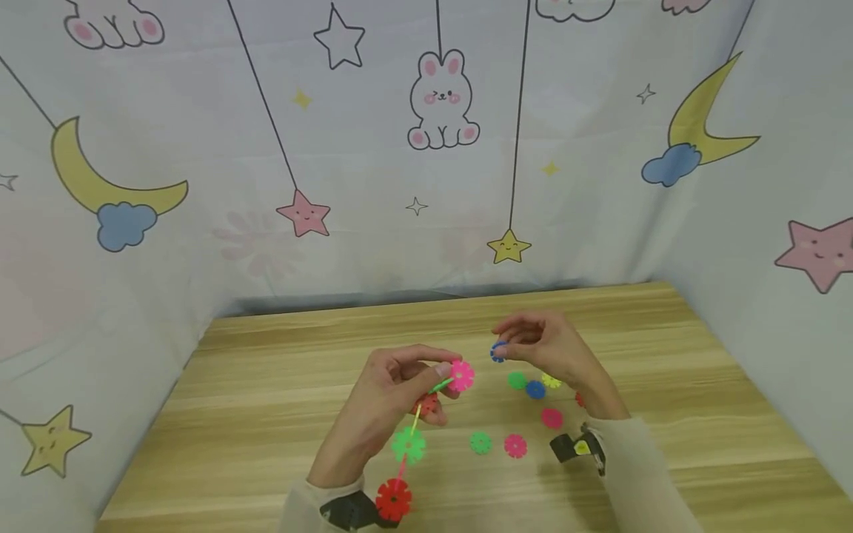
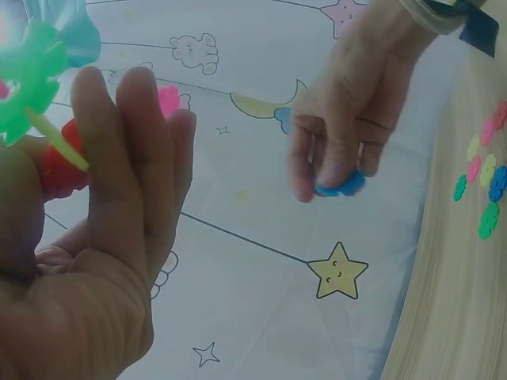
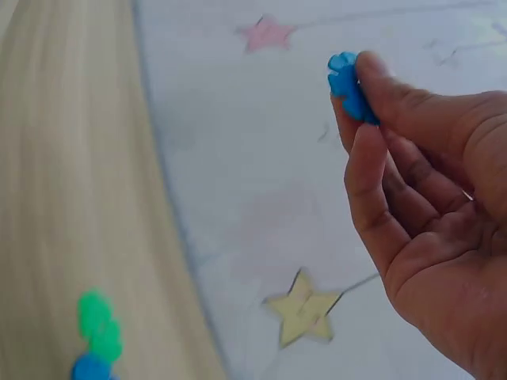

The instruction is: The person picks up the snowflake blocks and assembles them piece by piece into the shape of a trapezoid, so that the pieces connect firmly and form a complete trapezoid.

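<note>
A chain of notched plastic flower discs hangs from my left hand, which pinches it near a pink disc at the upper end. Below the fingers the chain runs down through a yellow disc seen edge-on, a green disc and a pink one to a red disc by the wrist. Another red disc sits partly behind the left fingers. To the right and a little higher, my right hand pinches a single blue disc between thumb and fingers. The blue disc and the chain are apart.
Several loose discs lie on the wooden table below my right hand, among them a green disc, a pink disc and a blue disc. A printed curtain stands behind the table and along its sides.
</note>
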Motion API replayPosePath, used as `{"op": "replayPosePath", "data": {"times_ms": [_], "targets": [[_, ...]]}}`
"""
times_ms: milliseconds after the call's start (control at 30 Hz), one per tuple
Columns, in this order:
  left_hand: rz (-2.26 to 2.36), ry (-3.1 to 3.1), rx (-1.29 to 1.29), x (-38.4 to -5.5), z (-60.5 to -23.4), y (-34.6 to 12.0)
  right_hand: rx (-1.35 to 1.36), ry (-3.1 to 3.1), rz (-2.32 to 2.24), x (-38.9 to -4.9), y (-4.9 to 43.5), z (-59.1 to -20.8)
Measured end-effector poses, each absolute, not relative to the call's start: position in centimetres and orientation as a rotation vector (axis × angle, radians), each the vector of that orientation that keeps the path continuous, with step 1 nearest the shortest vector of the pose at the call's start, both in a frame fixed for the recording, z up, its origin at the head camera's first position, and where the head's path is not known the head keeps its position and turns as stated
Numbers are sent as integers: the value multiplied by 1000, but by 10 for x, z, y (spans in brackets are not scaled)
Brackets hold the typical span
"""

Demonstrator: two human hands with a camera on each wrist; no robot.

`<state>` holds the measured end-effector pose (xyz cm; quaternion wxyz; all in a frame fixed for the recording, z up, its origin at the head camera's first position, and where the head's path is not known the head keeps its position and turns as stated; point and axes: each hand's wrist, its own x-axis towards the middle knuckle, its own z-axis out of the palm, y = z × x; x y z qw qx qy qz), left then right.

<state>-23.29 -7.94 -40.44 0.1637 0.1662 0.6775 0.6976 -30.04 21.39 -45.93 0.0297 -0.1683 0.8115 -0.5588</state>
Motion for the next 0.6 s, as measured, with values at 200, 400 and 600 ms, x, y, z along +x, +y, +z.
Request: {"op": "replayPosePath", "data": {"times_ms": [200, 400, 600], "targets": [[1989, 1929, 472, -233, -404, -79, -780, 2401, -1830, -274, 197, -423], [2004, 1923, 500, -231, -403, -78, -1056, 2275, -1974, -262, 183, -412], [2012, 1909, 475, -230, -402, -78, -1195, 2185, -2106, -255, 169, -413]]}}
